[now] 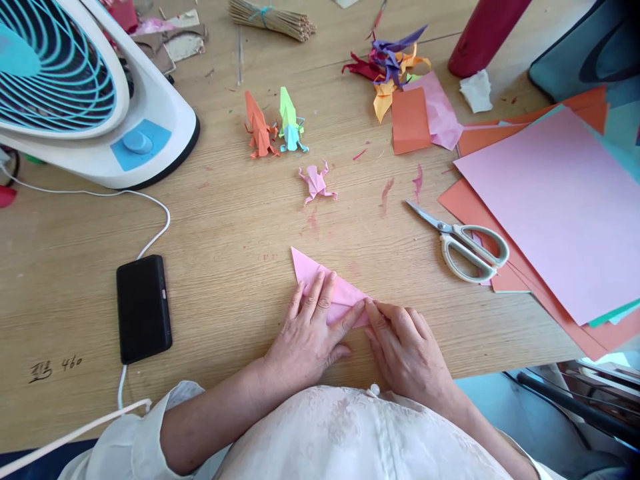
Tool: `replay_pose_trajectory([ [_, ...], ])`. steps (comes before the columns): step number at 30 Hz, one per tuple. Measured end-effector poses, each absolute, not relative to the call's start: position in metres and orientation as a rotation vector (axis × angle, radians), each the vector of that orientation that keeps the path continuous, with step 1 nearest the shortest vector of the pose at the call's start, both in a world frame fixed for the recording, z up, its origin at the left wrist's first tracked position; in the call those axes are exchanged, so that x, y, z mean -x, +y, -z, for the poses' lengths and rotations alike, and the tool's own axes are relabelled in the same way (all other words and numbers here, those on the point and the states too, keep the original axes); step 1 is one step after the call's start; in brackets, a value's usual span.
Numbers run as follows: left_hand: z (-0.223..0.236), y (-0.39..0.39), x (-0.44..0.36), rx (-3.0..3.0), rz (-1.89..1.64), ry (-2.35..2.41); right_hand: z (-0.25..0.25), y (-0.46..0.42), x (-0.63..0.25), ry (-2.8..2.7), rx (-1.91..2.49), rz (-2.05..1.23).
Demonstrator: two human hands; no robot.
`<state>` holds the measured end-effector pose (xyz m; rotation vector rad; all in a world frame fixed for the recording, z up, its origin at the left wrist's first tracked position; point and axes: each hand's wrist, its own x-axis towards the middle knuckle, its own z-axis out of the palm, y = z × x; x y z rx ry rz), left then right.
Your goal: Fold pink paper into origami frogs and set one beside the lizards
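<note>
A folded sheet of pink paper lies on the table near its front edge, with one pointed corner toward the upper left. My left hand rests on it, fingers spread and flat, the thumb reaching toward the right corner. My right hand pinches that right corner between thumb and fingers. Beyond the hands sits a small pink origami frog. Behind it stand an orange origami figure and a green and blue one. Parts of the folded paper are hidden under my left hand.
Scissors lie to the right, by a stack of coloured paper. On the left are a black phone with a white cable and a fan. Farther back are purple and orange origami pieces, a red bottle and a stick bundle.
</note>
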<state>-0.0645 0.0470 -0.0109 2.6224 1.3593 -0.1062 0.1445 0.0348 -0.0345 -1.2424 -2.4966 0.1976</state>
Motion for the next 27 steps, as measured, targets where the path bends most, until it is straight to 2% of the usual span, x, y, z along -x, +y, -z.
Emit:
replay_pose_trajectory([
  [15,0.014,0.043,0.064,-2.625,0.029,1.376,0.031,0.045,-0.140,-2.402,1.186,-0.263],
  [27,0.015,0.039,0.060,-2.614,0.111,1.369,0.030,0.046,-0.142,-2.316,1.174,-0.367],
])
